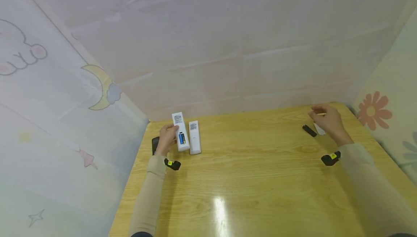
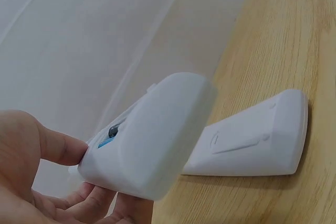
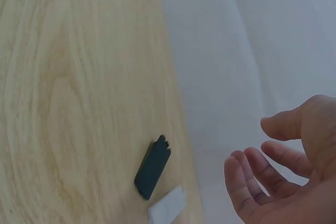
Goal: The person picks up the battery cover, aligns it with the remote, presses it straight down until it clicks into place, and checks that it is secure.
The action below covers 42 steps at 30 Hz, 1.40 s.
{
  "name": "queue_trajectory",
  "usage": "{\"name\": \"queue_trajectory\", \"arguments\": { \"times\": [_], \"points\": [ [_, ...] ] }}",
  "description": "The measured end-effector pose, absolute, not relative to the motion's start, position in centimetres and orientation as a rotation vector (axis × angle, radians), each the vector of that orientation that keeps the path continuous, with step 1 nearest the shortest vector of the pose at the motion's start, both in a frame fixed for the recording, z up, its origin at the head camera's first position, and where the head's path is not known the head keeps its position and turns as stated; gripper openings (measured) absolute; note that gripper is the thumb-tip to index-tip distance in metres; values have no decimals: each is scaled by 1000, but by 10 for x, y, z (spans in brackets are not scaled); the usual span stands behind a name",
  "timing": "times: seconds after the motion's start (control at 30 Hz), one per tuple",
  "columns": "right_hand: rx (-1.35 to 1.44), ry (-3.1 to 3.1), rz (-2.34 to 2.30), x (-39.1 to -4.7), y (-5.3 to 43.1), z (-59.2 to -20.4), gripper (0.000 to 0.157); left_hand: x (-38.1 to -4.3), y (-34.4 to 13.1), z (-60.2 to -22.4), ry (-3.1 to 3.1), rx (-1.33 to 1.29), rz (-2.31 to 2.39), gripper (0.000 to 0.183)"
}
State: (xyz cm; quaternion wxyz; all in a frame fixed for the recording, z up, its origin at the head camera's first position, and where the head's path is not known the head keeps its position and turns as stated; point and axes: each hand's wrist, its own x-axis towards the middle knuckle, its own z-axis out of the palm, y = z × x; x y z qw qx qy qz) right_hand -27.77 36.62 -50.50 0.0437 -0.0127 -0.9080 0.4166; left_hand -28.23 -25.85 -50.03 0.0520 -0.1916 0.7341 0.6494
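My left hand holds a white remote control by its side, thumb on one edge and fingers beneath. Its back faces up, and blue batteries show in the uncovered compartment. In the left wrist view the remote is tilted and raised off the table. A second white remote lies back up just to its right, its cover in place. At the far right my right hand hovers with loosely bent fingers and nothing between them. Below it lie a black battery cover and a white battery cover.
A black object, partly hidden by my left hand, lies at the table's left edge. The wooden table meets a pale hanging sheet at the back. Printed sheets stand at the sides.
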Motion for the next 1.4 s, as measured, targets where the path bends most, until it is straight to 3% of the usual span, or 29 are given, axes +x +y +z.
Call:
{"name": "queue_trajectory", "arguments": {
  "times": [0.93,1.4],
  "points": [
    [-36,-2989,1045,-285,407,-555,57,-277,-224,-503,2215,-477,1953,59],
    [25,-2991,930,-289,411,-554,41,-273,-206,-502,2180,-430,1967,61]
  ]
}}
